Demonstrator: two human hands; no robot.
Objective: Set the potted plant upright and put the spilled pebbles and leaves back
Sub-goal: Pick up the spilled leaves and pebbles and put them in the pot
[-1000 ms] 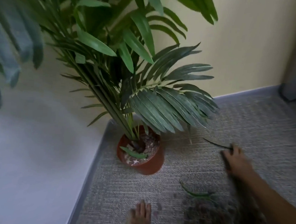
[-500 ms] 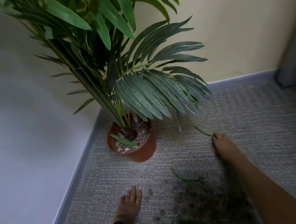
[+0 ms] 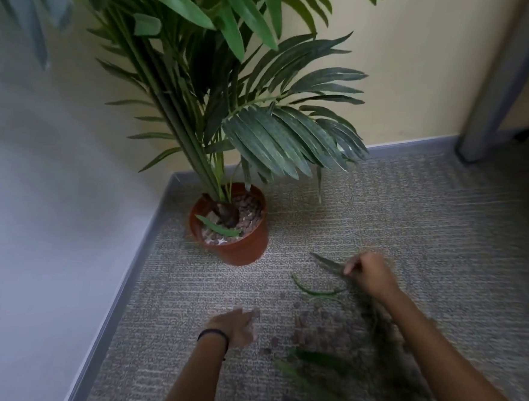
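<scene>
The potted plant point(image 3: 230, 226) stands upright, far-left of both hands. The right hand point(image 3: 372, 275) pinches a fallen leaf point(image 3: 326, 262); the left hand point(image 3: 235, 325), blurred, hovers beside spilled pebbles point(image 3: 320, 328), its grasp unclear.

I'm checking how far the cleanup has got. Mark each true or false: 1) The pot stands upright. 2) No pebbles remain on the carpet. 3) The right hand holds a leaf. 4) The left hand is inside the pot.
1) True: the pot stands upright in the corner.
2) False: spilled pebbles still lie on the carpet.
3) True: the right hand grips a leaf.
4) False: the left hand hovers over the carpet, apart from the pot.
</scene>
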